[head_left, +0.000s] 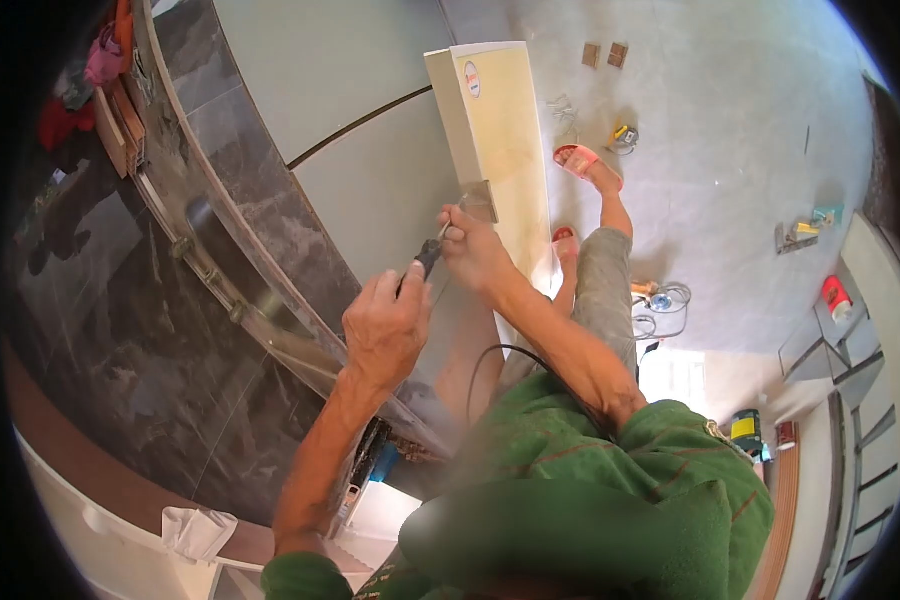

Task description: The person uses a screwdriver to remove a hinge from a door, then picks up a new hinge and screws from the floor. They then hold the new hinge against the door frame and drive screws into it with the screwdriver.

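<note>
My left hand (pixel 385 325) is closed around a slim tool with a black handle (pixel 429 256); its exact kind is hard to make out. My right hand (pixel 473 250) is closed in a pinch by the tool's front end, beside a thin metal shaft. Just past those fingers, a flat grey-brown square piece (pixel 481 201) rests against a long cream box-shaped panel (pixel 515 130) with a small oval label. Whether the square piece joins the tool cannot be made out. A thin black cable (pixel 510 348) loops below my right forearm.
Dark marbled stone (pixel 170 370) with a curved edge lies left. On the grey floor (pixel 710 130) are a tape measure (pixel 624 138), two small brown squares (pixel 604 55) and a corded tool (pixel 660 300). A red-and-white bottle (pixel 837 298) stands right. My feet wear red sandals (pixel 592 165).
</note>
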Demonstrator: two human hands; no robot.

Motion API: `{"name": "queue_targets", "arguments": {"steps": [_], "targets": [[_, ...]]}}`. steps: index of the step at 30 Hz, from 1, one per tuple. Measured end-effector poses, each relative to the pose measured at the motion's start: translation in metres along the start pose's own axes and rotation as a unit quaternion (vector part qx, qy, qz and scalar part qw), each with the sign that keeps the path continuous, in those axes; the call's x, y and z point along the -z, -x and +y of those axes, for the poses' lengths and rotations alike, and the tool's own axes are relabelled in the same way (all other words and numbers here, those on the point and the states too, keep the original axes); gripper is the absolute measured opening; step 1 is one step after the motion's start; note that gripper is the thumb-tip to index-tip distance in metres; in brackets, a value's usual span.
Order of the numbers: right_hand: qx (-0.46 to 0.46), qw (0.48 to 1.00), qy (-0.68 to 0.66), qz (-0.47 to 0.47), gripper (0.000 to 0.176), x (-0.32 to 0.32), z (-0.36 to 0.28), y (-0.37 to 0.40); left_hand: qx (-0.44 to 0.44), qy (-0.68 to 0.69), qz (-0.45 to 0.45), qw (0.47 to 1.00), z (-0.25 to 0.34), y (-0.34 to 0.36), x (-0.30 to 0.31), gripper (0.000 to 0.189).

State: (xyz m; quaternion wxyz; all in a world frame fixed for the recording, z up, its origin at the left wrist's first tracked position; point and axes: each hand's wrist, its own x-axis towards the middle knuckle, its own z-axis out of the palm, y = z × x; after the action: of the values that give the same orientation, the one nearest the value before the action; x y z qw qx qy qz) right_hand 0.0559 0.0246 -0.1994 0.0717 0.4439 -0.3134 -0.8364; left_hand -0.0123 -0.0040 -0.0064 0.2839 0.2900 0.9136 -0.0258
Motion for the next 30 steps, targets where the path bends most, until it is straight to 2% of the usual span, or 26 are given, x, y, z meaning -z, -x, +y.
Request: {"name": "queue_targets", "arguments": {"steps": [3,5,6,7,8,9,10,12,13,14,16,18,19,20,22,23,24,26,29,30], "targets": [[-0.008,0.999,-0.032,-0.025,0.014,0.000,0.000,-0.011,0.164,0.166,-0.001,0.972,0.006,-0.008,0.008,0.032],[-0.014,0.997,-0.062,-0.042,0.014,0.003,0.002,-0.016,0.269,0.276,-0.005,0.923,0.010,-0.014,0.012,0.032],[-0.010,0.997,-0.066,-0.033,0.014,0.005,0.004,-0.014,0.375,0.430,-0.019,0.821,0.010,-0.019,0.016,0.033],[-0.006,0.997,-0.071,-0.025,0.014,0.004,0.004,-0.014,0.445,0.577,-0.042,0.684,0.008,-0.028,0.020,0.035],[0.000,0.997,-0.074,-0.019,0.014,0.002,0.003,-0.015,0.526,0.674,-0.043,0.517,0.006,-0.037,0.024,0.036],[0.002,0.998,-0.062,-0.027,0.013,0.000,0.003,-0.015,0.542,0.717,-0.062,0.434,0.000,-0.041,0.018,0.036],[0.007,0.998,-0.051,-0.034,0.013,0.001,0.004,-0.011,0.532,0.725,-0.083,0.429,-0.006,-0.037,0.010,0.036],[0.017,0.999,-0.015,-0.025,0.012,0.000,0.004,-0.008,0.509,0.689,-0.130,0.500,-0.013,-0.033,0.001,0.038],[0.021,1.000,0.007,-0.008,0.012,-0.001,0.004,-0.007,0.490,0.650,-0.164,0.558,-0.015,-0.033,0.001,0.039],[0.031,0.999,0.030,0.007,0.011,-0.004,0.003,-0.007,0.457,0.579,-0.207,0.642,-0.015,-0.033,0.001,0.040],[0.001,0.999,0.040,-0.025,0.014,0.027,0.007,-0.029,0.309,0.364,-0.292,0.829,-0.015,-0.033,0.005,0.043],[0.033,0.997,0.060,-0.019,0.017,0.020,0.009,-0.028,0.116,0.183,-0.247,0.944,-0.010,-0.034,0.003,0.041],[0.000,1.000,0.003,-0.023,0.017,0.020,0.008,-0.033,0.017,0.088,-0.198,0.976,-0.012,-0.028,0.005,0.040],[0.009,1.000,0.003,-0.029,0.016,0.016,0.010,-0.031,-0.076,-0.011,-0.134,0.988,-0.012,-0.024,0.008,0.039],[0.004,1.000,0.006,-0.018,0.018,0.012,0.006,-0.032,0.103,0.113,-0.061,0.986,0.003,-0.024,0.004,0.040],[0.003,1.000,0.015,-0.005,0.019,0.010,0.007,-0.029,0.283,0.256,-0.086,0.920,-0.003,-0.024,-0.001,0.041],[0.003,1.000,-0.006,-0.011,0.018,0.011,0.010,-0.027,0.449,0.379,-0.118,0.800,-0.013,-0.024,-0.003,0.042],[0.003,1.000,-0.022,-0.003,0.017,0.007,0.010,-0.023,0.518,0.478,-0.109,0.701,-0.042,-0.013,-0.014,0.044],[0.007,1.000,-0.029,-0.002,0.015,0.004,0.009,-0.017,0.441,0.356,-0.056,0.822,-0.039,-0.007,-0.023,0.030],[0.005,0.999,-0.033,-0.008,0.014,0.005,0.011,-0.018,0.399,0.237,-0.108,0.879,-0.016,-0.012,-0.010,0.029]]}}
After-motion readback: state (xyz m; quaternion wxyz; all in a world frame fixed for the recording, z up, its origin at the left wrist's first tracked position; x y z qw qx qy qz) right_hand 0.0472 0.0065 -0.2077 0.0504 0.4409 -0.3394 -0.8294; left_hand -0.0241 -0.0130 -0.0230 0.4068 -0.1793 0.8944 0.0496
